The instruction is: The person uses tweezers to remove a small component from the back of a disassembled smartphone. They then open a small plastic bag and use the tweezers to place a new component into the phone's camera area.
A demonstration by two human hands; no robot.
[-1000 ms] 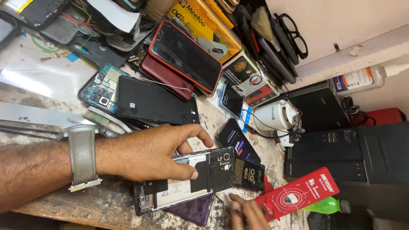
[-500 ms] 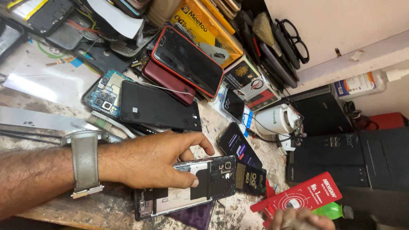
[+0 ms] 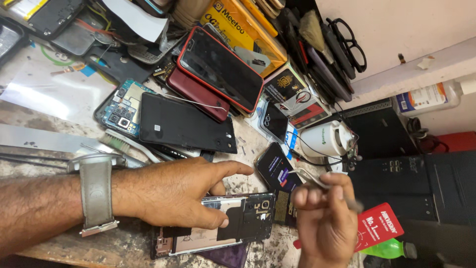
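Two hands | left hand (image 3: pixel 173 193) pins opened phone (image 3: pixel 233 223) | right hand (image 3: pixel 325 218) pinches, seemingly, tweezers (image 3: pixel 317 181)

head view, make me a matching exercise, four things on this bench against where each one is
Things:
1. opened phone
2. thin metal tool
3. red-edged phone
4. black glasses

Places:
a. leaning at the wall, top right
b. pinched in the right hand's fingers
c. pressed flat under the left hand
d. on top of the phone pile, screen up

Pairs: 1-c, 2-b, 3-d, 4-a
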